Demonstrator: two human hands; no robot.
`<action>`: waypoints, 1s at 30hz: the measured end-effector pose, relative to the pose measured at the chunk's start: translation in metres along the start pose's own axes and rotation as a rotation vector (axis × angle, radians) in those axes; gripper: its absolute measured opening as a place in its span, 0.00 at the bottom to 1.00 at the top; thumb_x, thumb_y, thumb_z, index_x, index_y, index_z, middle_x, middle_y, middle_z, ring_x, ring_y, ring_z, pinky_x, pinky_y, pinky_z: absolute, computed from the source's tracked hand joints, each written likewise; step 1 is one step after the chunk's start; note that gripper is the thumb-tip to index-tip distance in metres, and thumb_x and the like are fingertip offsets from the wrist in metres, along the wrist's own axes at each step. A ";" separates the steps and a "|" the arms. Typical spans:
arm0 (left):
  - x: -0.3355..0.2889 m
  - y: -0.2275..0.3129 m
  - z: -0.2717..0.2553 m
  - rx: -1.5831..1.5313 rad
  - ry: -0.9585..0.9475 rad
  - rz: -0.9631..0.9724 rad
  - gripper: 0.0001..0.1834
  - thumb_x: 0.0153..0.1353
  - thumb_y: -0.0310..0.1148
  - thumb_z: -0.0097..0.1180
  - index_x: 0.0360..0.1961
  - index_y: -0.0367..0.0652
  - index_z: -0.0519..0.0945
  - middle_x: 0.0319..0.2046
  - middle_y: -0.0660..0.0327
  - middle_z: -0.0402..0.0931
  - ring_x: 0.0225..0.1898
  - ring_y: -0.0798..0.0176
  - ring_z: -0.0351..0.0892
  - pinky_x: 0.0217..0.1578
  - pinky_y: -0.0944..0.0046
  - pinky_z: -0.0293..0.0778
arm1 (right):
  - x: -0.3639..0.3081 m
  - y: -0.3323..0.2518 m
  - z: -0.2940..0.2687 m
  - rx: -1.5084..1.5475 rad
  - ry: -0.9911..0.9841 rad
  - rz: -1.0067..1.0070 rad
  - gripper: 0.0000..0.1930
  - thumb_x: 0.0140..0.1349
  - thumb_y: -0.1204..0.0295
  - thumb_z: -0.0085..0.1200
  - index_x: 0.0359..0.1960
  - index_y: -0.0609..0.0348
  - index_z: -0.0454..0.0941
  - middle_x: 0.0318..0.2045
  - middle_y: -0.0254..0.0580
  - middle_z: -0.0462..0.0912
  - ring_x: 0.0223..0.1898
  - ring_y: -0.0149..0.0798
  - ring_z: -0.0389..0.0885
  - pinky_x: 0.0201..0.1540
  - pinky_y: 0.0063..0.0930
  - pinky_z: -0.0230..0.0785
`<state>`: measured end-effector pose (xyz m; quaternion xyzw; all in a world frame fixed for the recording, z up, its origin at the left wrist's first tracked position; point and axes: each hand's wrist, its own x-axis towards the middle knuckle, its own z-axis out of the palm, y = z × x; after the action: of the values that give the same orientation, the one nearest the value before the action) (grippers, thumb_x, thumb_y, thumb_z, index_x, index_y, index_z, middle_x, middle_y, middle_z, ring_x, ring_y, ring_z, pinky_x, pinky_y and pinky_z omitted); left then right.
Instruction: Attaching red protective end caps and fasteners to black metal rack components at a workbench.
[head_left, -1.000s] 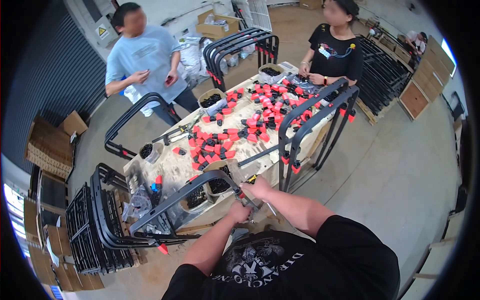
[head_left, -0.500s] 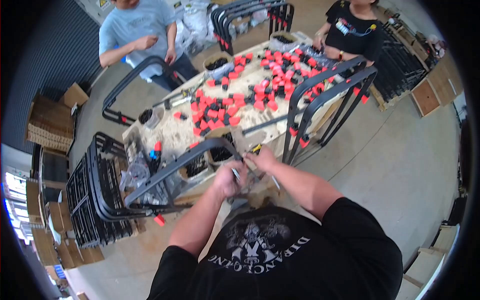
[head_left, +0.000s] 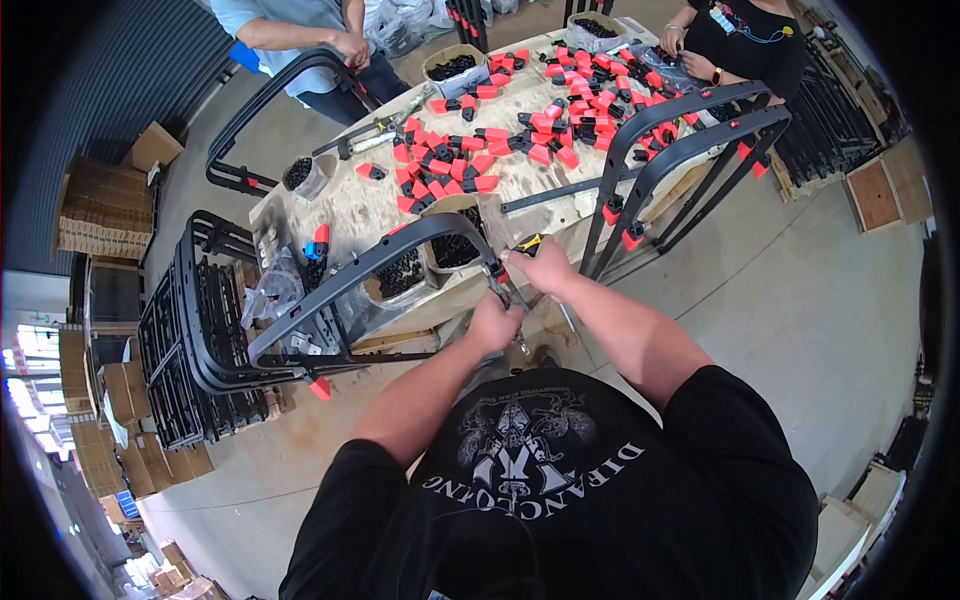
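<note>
My left hand [head_left: 494, 322] is closed around a silver metal wrench [head_left: 524, 347], whose lower end sticks out beneath the fist. Just above it, my right hand [head_left: 543, 270] is wrapped round a yellow-and-black-handled tool [head_left: 530, 243]; a thin metal shaft [head_left: 567, 317] shows below the wrist. The fingertips of my right hand meet the end of a curved black tube frame [head_left: 375, 262], where a small red part sits. My fingers hide the exact contact there. Beyond my hands stand a tub of black parts [head_left: 455, 250] and another tub of small dark hardware [head_left: 402, 278].
Red-and-black plastic caps [head_left: 440, 170] lie heaped across the wooden table [head_left: 350, 215]. More black frames [head_left: 690, 150] lean at its right edge, with stacked frames [head_left: 190, 340] on the left. Across the table are a person in light blue [head_left: 290, 35] and one in black [head_left: 745, 45].
The view has tilted, so the table sits higher. My left hand has moved up close to the tube's end, near my right hand. The person in light blue has brought both hands together.
</note>
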<state>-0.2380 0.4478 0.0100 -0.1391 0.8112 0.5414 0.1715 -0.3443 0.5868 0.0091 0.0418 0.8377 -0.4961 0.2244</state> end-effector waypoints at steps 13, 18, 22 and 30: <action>-0.001 0.015 0.002 0.128 0.079 0.114 0.14 0.59 0.36 0.55 0.32 0.31 0.80 0.27 0.50 0.82 0.30 0.56 0.85 0.28 0.54 0.77 | 0.005 0.010 -0.002 -0.053 0.030 -0.032 0.45 0.51 0.45 0.71 0.50 0.80 0.69 0.43 0.67 0.83 0.46 0.56 0.85 0.48 0.40 0.76; 0.013 0.017 0.003 0.190 0.003 -0.152 0.14 0.58 0.36 0.56 0.35 0.32 0.80 0.29 0.49 0.83 0.30 0.57 0.84 0.31 0.54 0.77 | 0.001 0.011 -0.005 -0.039 0.023 -0.025 0.45 0.51 0.44 0.70 0.51 0.80 0.69 0.43 0.67 0.83 0.47 0.57 0.84 0.50 0.41 0.75; 0.013 0.042 -0.029 -0.483 -0.194 -0.362 0.11 0.59 0.34 0.56 0.33 0.36 0.80 0.23 0.54 0.79 0.22 0.60 0.78 0.24 0.56 0.75 | 0.006 0.008 -0.001 -0.025 0.061 -0.064 0.41 0.51 0.44 0.71 0.48 0.75 0.73 0.41 0.61 0.84 0.45 0.49 0.85 0.49 0.38 0.75; 0.011 -0.011 0.019 0.234 0.165 -0.016 0.15 0.59 0.36 0.56 0.39 0.32 0.75 0.32 0.39 0.81 0.38 0.40 0.84 0.42 0.47 0.77 | 0.007 0.092 0.012 0.178 -0.116 -0.226 0.25 0.55 0.54 0.71 0.34 0.63 0.73 0.29 0.43 0.82 0.30 0.36 0.79 0.36 0.34 0.73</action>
<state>-0.2413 0.4605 -0.0104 -0.1688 0.8790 0.4284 0.1239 -0.3192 0.6217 -0.0733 -0.0618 0.7755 -0.5919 0.2106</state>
